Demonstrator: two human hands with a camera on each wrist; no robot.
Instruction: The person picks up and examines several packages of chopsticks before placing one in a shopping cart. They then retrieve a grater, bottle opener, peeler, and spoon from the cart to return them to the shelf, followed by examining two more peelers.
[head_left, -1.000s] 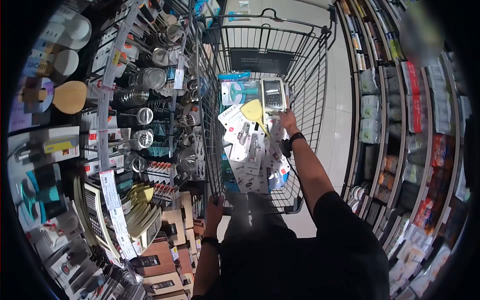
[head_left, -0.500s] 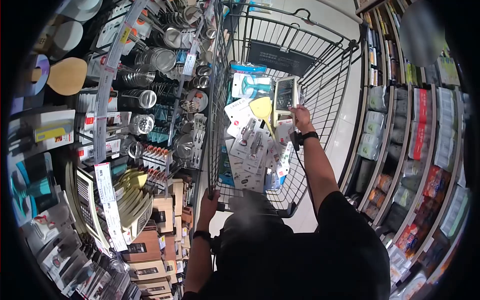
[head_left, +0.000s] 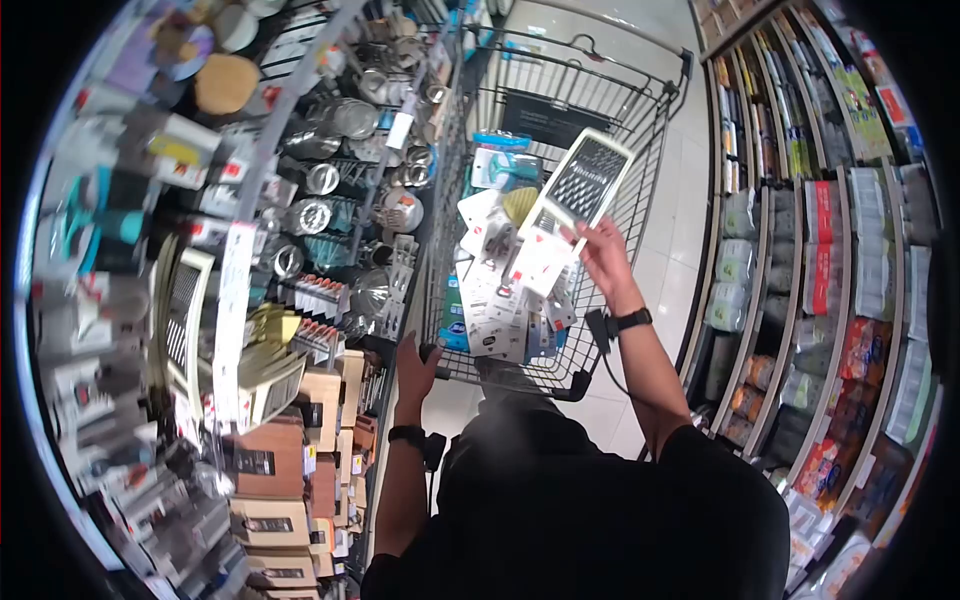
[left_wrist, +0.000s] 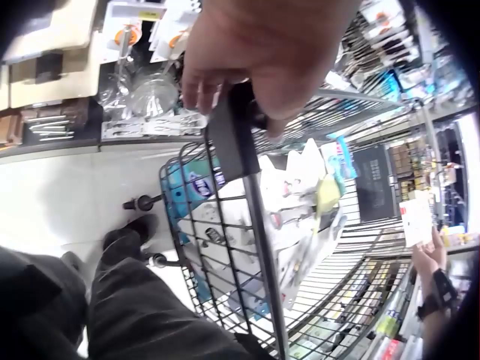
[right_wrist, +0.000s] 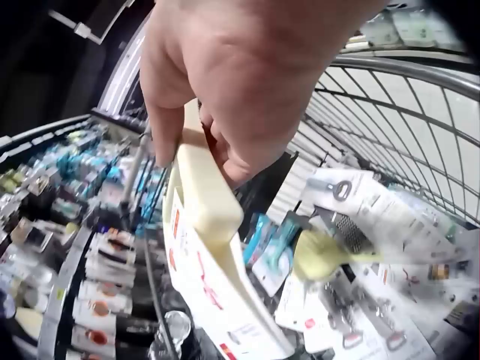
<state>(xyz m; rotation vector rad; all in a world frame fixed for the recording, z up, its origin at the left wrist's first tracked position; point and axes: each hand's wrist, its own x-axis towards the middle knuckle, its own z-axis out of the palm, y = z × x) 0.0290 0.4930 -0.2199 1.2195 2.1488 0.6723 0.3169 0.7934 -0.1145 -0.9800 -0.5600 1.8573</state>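
My right hand (head_left: 608, 262) grips a cream-framed grater (head_left: 588, 180) by its edge, above the goods in the shopping cart. The grater's metal face is tilted, and a white card (head_left: 540, 262) covers its lower end. In the right wrist view, thumb and fingers (right_wrist: 166, 131) pinch the thick cream rim. My left hand (head_left: 418, 368) holds the black corner of the cart's handle (left_wrist: 236, 139), its fingers curled over it in the left wrist view. Below the grater lie a yellow-green turner (right_wrist: 319, 255) and several carded kitchen utensils (left_wrist: 289, 199).
Racks of hanging utensils (head_left: 340, 120) line the left side, with more graters (head_left: 185, 310) and wooden boards (head_left: 268, 460) lower down. Shelves of packaged goods (head_left: 820, 240) run along the right. Teal packages (head_left: 505, 165) lie near the cart's far end.
My right hand has lifted the grater off the pile in the cart, bringing it up and tilting it to the right. My left hand stays at the cart's handle.
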